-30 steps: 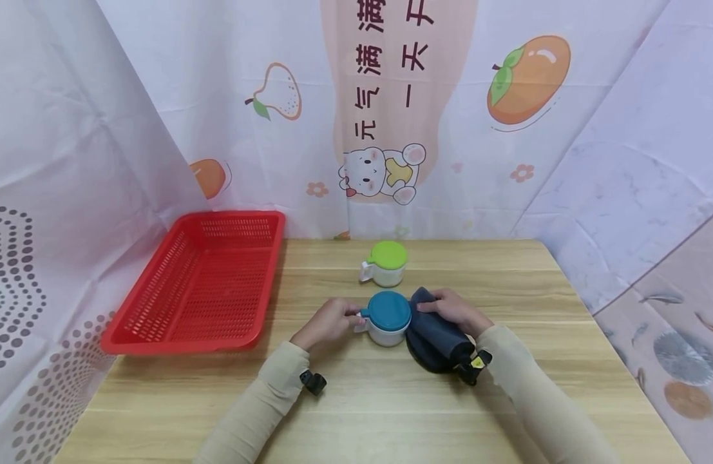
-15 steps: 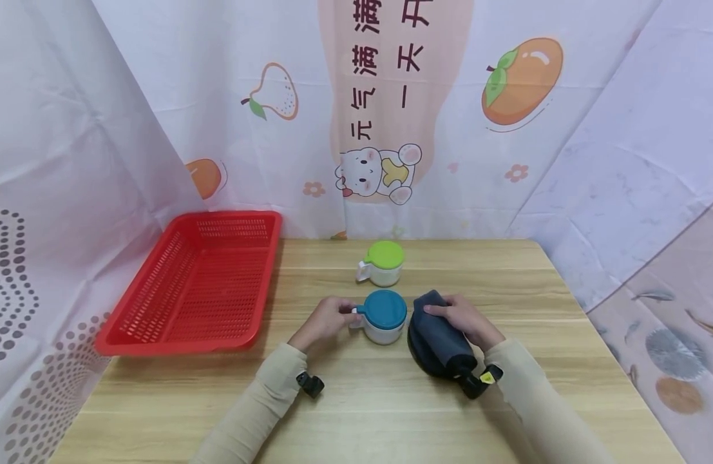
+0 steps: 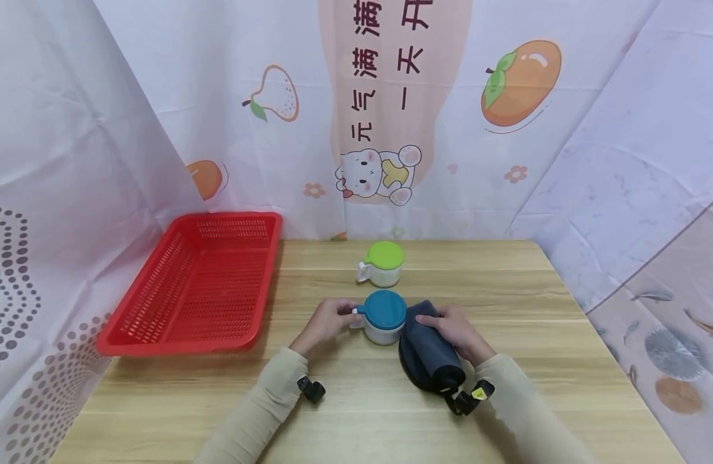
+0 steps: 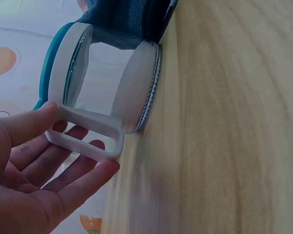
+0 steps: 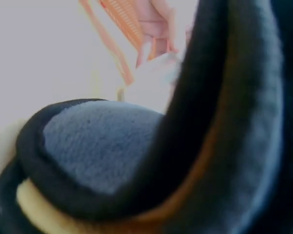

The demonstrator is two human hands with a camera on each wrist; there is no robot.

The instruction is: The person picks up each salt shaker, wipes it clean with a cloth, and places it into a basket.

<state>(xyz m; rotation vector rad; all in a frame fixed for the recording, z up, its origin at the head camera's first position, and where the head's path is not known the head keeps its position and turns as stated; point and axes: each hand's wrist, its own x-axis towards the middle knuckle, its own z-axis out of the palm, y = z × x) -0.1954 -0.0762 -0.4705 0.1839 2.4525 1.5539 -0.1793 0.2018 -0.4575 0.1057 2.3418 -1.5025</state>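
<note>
A clear seasoning jar [image 3: 384, 317] with a blue lid stands upright on the wooden table. My left hand [image 3: 331, 318] pinches its white handle [image 4: 88, 132] between thumb and fingertips. My right hand [image 3: 453, 330] holds a dark blue-grey fleecy piece [image 3: 431, 345] with black edging, thumb on top. Its far end touches the jar's right side. In the right wrist view the fleecy piece [image 5: 100, 141] fills most of the picture; its exact kind is unclear and my right fingers are hidden.
Just behind stands a second seasoning jar [image 3: 384, 264] with a green lid and white handle. To the left lies a red plastic basket [image 3: 270, 270] with perforated walls. Behind the table hangs a printed curtain [image 3: 449, 187].
My right hand and the fleecy piece went slightly right, away from the jar, then came back left and nearer to me against it. My left hand stays on the handle.
</note>
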